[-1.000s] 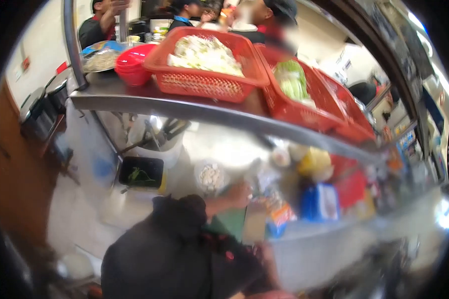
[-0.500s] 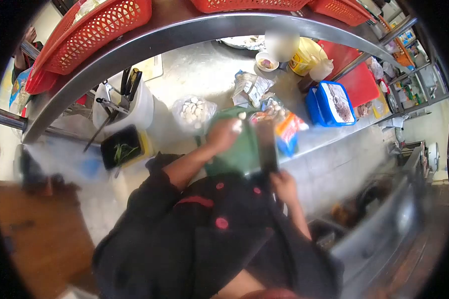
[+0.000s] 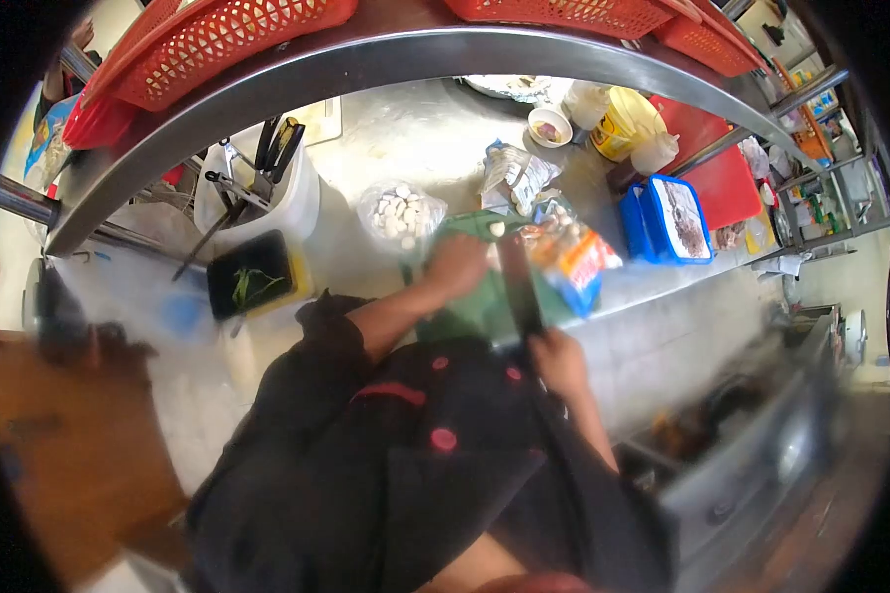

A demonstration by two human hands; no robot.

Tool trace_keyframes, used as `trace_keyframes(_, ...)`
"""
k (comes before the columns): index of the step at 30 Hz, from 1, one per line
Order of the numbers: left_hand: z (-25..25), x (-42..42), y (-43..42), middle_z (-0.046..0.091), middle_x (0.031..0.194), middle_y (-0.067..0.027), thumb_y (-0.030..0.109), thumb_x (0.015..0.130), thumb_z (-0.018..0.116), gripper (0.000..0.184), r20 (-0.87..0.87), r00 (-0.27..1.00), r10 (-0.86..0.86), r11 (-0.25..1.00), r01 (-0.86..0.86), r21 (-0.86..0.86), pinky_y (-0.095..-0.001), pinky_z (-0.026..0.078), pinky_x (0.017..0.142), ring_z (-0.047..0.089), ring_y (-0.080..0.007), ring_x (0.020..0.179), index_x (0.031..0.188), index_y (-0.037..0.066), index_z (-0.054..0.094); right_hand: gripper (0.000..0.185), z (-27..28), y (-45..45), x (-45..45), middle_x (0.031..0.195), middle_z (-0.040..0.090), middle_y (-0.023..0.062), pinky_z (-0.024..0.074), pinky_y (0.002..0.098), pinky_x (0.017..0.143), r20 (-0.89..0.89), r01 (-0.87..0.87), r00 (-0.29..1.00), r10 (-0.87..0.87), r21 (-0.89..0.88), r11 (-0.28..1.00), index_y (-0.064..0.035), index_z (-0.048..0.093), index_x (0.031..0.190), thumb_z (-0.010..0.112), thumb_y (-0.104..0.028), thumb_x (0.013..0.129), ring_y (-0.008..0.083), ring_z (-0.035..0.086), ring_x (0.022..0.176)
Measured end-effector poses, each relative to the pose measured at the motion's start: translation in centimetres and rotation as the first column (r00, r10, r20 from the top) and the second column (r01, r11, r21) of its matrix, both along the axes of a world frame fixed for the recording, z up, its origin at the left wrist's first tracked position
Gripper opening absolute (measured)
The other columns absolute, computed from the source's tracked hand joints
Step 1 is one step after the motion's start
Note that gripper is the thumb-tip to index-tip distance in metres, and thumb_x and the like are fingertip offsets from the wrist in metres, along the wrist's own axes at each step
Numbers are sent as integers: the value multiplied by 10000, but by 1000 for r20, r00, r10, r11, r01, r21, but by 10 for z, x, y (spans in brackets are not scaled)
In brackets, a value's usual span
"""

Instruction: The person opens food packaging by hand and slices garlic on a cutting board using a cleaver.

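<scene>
My right hand (image 3: 560,364) is wrapped round the handle of a cleaver (image 3: 520,287), its broad dark blade pointing away from me over the right side of a green cutting board (image 3: 465,314). Over the board's left part, my left hand (image 3: 455,265) has its fingers curled together, with a small white piece, seemingly a peeled garlic clove, showing at the fingertips. Another garlic clove (image 3: 496,228) lies near the board's far edge, left of the blade tip. A clear bag of garlic cloves (image 3: 401,213) sits just beyond my left hand. The left fingertips are blurred.
Right of the blade lies a colourful plastic bag (image 3: 576,259); a crumpled silver packet (image 3: 520,176) is behind. A blue tub (image 3: 645,219) stands farther right. Left are a white container of utensils (image 3: 302,193) and a black tray (image 3: 249,277). A metal shelf edge (image 3: 445,51) with red baskets overhangs the counter.
The view has shifted slightly, so the counter things appear lower and to the right. My left hand has turned knuckles-up, its white pieces now mostly hidden. The cleaver stays in my right hand.
</scene>
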State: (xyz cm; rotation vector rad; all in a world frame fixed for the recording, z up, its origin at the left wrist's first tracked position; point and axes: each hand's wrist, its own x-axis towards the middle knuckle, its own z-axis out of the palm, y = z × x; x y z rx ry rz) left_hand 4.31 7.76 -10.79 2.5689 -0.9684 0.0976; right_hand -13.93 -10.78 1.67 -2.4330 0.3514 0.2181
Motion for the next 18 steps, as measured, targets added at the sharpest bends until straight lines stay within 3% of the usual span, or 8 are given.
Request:
trace_keyframes(4,24,-12,5,570,1088,-185,248,864,641,361,-86,996,19,999,-22,-40,-481,468,823,566,-368,962,1128,6,595,303,10,0,0,804,630,303,486,522,725,-55,-42,998,37,-84,996,48,574,837,629,-247,872,486,616,821)
trace_keyframes(6,23,-23,20,544,1142,-193,194,843,660,381,-140,987,73,934,-117,-337,-464,468,858,567,-372,1004,1175,24,581,287,13,3,-5,810,629,303,480,537,728,-26,-81,997,79,-84,993,36,568,824,625,-240,873,486,615,830)
trace_keyframes(7,21,-27,26,544,1142,-193,194,843,660,381,-152,986,67,938,-114,-326,-464,468,858,567,-372,1004,1175,24,581,287,16,6,-7,810,629,303,480,537,728,-38,-74,997,72,-74,995,36,568,824,625,-240,873,486,615,830)
trace_keyframes(10,15,-33,39,567,1126,-183,131,816,676,343,-225,972,63,892,-155,-424,-448,472,873,573,-372,1032,1131,25,592,272,27,13,-1,814,633,300,478,544,729,-34,-122,992,120,-78,989,30,572,841,606,-237,882,482,619,833)
trace_keyframes(12,7,-34,43,593,1089,-171,73,801,669,293,-145,988,58,886,-118,-448,-436,485,844,590,-370,996,1084,26,609,273,29,17,3,814,636,298,481,546,734,-45,-155,987,151,-87,984,29,574,857,590,-241,890,480,621,829)
trace_keyframes(18,10,-34,45,613,1019,-166,60,813,666,194,-117,992,43,830,-101,-548,-424,502,800,607,-367,934,999,19,636,273,32,24,16,816,643,297,491,546,763,-82,-221,974,211,-157,962,30,585,887,575,-243,894,478,626,833)
